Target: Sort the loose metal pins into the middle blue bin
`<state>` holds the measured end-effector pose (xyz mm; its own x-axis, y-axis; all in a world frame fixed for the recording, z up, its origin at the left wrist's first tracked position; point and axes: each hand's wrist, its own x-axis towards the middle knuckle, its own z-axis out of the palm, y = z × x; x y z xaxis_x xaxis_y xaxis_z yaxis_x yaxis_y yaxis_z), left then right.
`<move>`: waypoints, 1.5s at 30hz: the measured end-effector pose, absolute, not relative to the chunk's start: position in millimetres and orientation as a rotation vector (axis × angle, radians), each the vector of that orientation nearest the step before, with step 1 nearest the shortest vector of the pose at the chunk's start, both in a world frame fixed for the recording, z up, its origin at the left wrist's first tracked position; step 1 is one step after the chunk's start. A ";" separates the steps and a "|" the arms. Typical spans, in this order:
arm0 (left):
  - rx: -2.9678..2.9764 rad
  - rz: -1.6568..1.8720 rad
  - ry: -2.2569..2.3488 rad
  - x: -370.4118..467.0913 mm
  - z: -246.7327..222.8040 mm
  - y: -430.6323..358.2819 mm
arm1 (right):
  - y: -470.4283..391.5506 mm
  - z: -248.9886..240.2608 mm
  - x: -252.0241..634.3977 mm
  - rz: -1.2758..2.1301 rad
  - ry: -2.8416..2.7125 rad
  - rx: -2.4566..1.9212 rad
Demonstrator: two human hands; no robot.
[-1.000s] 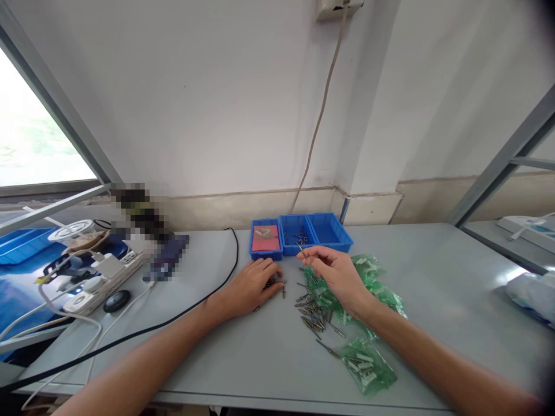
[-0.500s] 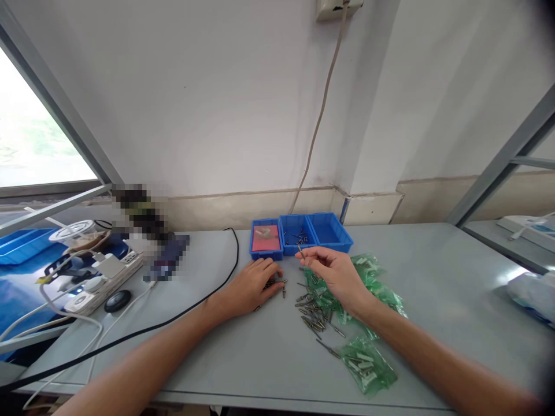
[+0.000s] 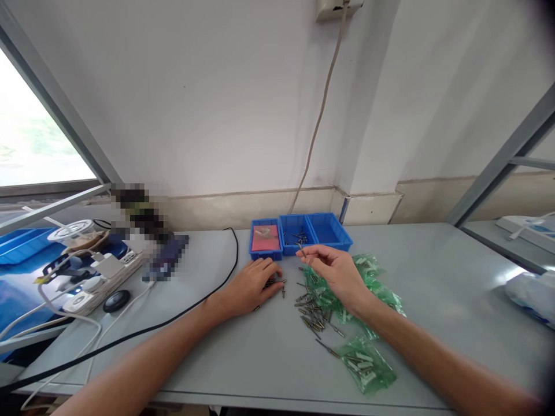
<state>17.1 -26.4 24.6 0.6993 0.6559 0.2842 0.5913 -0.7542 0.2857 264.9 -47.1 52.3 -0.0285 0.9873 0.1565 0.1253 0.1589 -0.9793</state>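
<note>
My right hand is raised just in front of the blue bins, its thumb and fingertips pinching one small metal pin with a thin shaft. On the table, my left hand rests palm down, fingers curled over several similar metal pins; part of them is hidden beneath it. Between the hands and nearer to me lies a loose pile of metal pins. Green plastic bags lie under and beside my right wrist. Another green bag, with pins and white pieces inside, sits closer to the front edge.
A blue bin holds a pink sheet and a small clear bag. Beside it, one blue bin contains several pins, next to another blue bin. A black cable crosses the left side, near a power strip and black mouse.
Both hands stay almost in place. The pin in my right fingertips is tilted slightly differently; the rest of the scene shifts only slightly with the camera.
</note>
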 end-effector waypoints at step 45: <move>2.733 0.527 1.037 17.7 24.4 -26.0 | -50.0 40.5 270.3 0.231 -1.890 -1.070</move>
